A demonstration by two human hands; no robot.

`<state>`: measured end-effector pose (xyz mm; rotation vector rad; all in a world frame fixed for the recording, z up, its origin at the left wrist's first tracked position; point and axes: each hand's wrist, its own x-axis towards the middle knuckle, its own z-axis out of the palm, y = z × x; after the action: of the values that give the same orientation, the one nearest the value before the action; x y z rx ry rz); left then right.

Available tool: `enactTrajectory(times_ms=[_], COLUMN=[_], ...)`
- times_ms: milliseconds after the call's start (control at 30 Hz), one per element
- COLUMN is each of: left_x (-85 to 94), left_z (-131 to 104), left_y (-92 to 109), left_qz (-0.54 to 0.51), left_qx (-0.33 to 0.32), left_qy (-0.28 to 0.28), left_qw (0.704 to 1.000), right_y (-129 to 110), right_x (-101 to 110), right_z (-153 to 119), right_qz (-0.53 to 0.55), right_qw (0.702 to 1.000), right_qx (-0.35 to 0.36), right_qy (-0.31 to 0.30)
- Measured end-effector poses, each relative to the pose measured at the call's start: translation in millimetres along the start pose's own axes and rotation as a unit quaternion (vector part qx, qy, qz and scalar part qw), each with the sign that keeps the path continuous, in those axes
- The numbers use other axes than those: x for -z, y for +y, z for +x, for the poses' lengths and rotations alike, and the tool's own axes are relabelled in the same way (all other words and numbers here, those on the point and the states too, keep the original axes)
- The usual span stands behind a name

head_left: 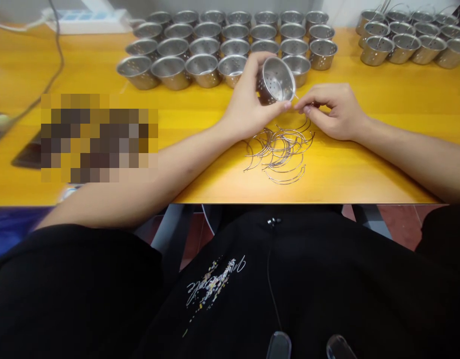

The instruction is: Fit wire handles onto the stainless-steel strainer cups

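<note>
My left hand (248,102) is wrapped round a perforated metal cup (278,81), which is tilted so that its open mouth faces me. Just right of the cup's rim, my right hand (333,110) pinches a thin wire handle (296,96) between thumb and fingers; one wire end shows at the rim, though whether it sits in a hole cannot be made out. Below both hands, a loose pile of curved wire handles (282,149) lies on the yellow table (215,184).
Rows of metal cups (170,74) stand along the back. More cups with wire handles (404,49) are grouped at the back right. A white power strip (90,20) and a dark cable (60,55) are at the left, near a pixelated area.
</note>
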<state>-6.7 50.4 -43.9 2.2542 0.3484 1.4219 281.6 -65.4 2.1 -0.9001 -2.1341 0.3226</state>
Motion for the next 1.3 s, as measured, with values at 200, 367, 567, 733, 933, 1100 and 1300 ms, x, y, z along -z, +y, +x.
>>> enactTrajectory(times_ms=[200, 367, 567, 733, 933, 1100, 1300], left_x=[-6.3, -1.9, 0.7, -6.6, 6.5, 15.1, 15.2], left_z=[-1, 7, 16, 20, 18, 16, 20], left_y=[-5, 31, 80, 84, 55, 44, 50], left_qz=[-0.033, -0.073, -0.087, -0.181, -0.245, -0.216, -0.236], left_qx=[0.042, 0.151, 0.291, 0.364, 0.387, 0.369, 0.393], left_qy=[0.022, 0.039, 0.019, 0.087, 0.044, -0.049, -0.045], left_qw=[0.998, 0.985, 0.952, 0.909, 0.888, 0.903, 0.888], right_y=[19, 3, -3, 5, 12, 7, 2], right_x=[0, -1, -5, -8, -9, -3, 3], right_z=[1, 0, 5, 8, 12, 12, 14], right_qz=[0.048, 0.045, 0.035, 0.11, 0.151, 0.092, 0.064], right_qw=[0.998, 0.997, 0.988, 0.979, 0.964, 0.971, 0.97], right_qx=[0.04, -0.055, -0.111, -0.126, -0.174, -0.185, -0.188], right_qy=[-0.027, 0.021, 0.103, 0.12, 0.134, 0.123, 0.143])
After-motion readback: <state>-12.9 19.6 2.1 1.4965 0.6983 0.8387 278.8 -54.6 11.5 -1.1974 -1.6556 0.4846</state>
